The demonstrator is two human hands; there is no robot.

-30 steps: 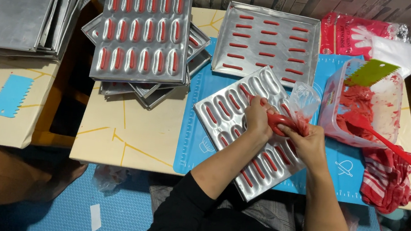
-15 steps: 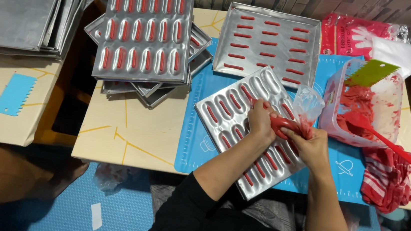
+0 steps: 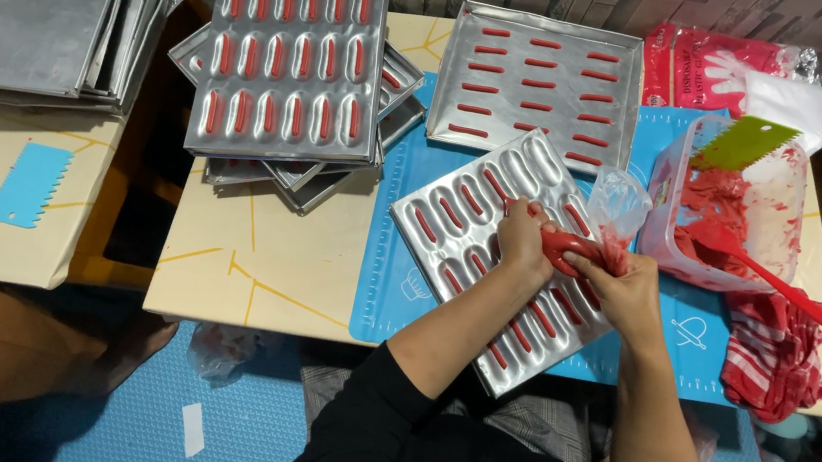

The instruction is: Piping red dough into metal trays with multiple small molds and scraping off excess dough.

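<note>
A silver mould tray (image 3: pixel 453 215) with oval hollows lies tilted on a blue mat (image 3: pixel 385 289); most hollows hold a red strip of batter. Both hands grip a clear piping bag (image 3: pixel 586 243) filled with red batter above the tray's upper right part. My left hand (image 3: pixel 523 240) pinches the bag near its tip, over an upper hollow. My right hand (image 3: pixel 627 287) squeezes the bag's body, and the loose plastic top (image 3: pixel 620 201) sticks up behind it.
A stack of filled mould trays (image 3: pixel 292 54) stands at the upper left. A flat tray (image 3: pixel 537 72) with red strips lies behind. A plastic tub (image 3: pixel 725 206) of red batter holds a red spatula (image 3: pixel 768 280) and green scraper (image 3: pixel 741 144). A striped cloth (image 3: pixel 776 352) lies right.
The hands and the bag stay over the same part of the tray, with only a slight shift of the tip. Nothing else moved.
</note>
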